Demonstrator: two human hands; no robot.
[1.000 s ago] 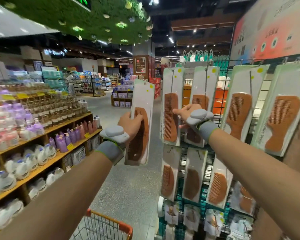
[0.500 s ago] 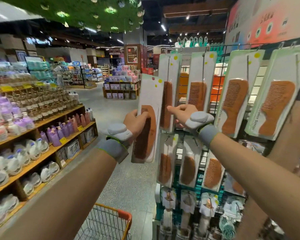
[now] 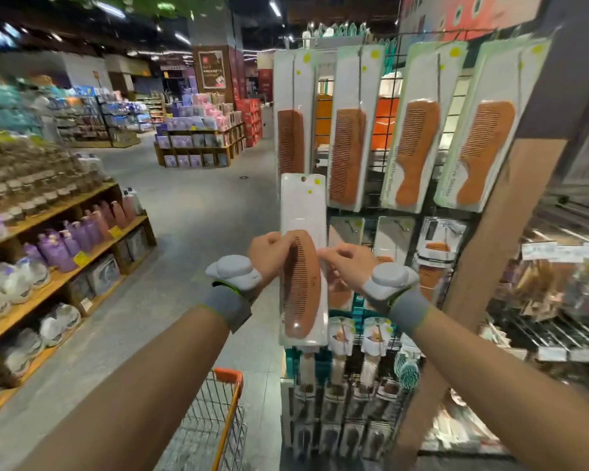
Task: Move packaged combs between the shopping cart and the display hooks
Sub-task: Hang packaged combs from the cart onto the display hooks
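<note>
So the packaged comb [image 3: 303,212] is held upright at the left edge of the display rack [image 3: 381,164], with the shopping cart [image 3: 230,379] seen down below. Its left edge is gripped by the left hand [image 3: 267,254], fingers curled round it, and its right edge is pinched by the right hand [image 3: 349,265].

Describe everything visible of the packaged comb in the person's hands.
The packaged comb is a tall white card under glossy clear plastic, hang hole and yellow dots at top, a reddish-brown wood-look comb in its lower half. It is upright, on no hook, before the display rack; the left hand grips its left edge, the right hand pinches its right.
</note>
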